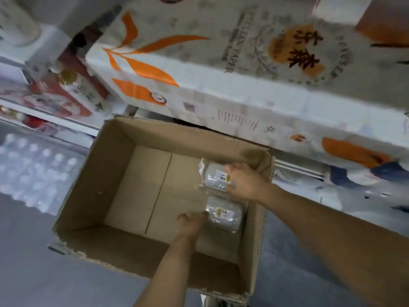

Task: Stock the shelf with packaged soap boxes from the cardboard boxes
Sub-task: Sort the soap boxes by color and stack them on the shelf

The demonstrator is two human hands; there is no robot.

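Note:
An open cardboard box (93, 191) stands on the floor below me, nearly emptied. Two clear-wrapped soap packs lie against its right wall. My right hand (245, 182) reaches in from the right and grips the far soap pack (213, 177), fingers curled over its end. My left hand (190, 224) comes in from below, its fingertips at the left edge of the near soap pack (223, 214); the frame does not show whether they hold it.
A large white and orange paper-goods package (221, 63) overhangs the box's far side. A shrink-wrapped case of bottles (37, 171) sits on the floor at left. Red and white packages (73, 94) fill the shelf at upper left. Grey floor surrounds the box.

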